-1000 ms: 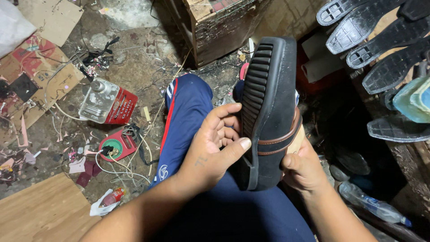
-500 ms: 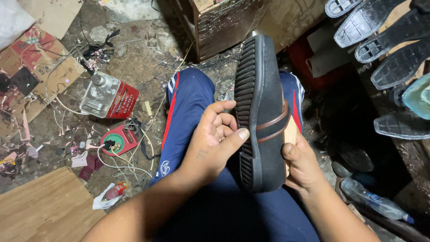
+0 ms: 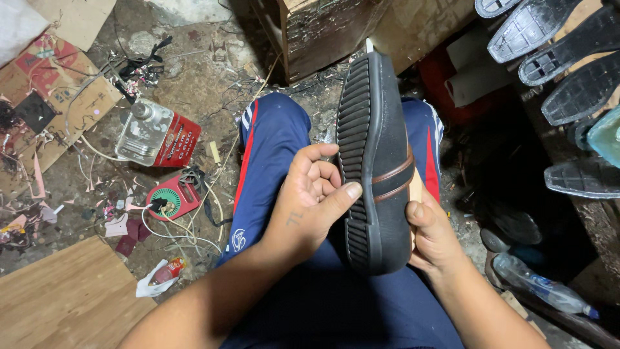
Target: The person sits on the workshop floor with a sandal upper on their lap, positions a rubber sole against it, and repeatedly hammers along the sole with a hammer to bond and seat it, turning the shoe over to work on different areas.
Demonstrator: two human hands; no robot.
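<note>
A black loafer shoe (image 3: 381,155) with a ribbed sole and two brown bands stands on its heel above my lap, toe pointing away. My left hand (image 3: 313,200) curls against the sole side, thumb pressed on the sole's edge. My right hand (image 3: 429,232) grips the shoe from the upper side near the heel, over a light inner lining. My legs in blue trousers with red stripes (image 3: 271,148) lie under the shoe.
Several black rubber soles (image 3: 568,58) are lined up at the upper right. A red tin with a clear bottle (image 3: 158,136), a small red device with cable (image 3: 171,200), cardboard scraps (image 3: 45,97) and a wooden board (image 3: 64,297) lie left. A wooden block (image 3: 323,32) stands ahead; a plastic bottle (image 3: 542,287) lies lower right.
The shoe has turned from tilted to more upright and edge-on, showing more of its side bands. Both hands kept their grip; the view shifted slightly.
</note>
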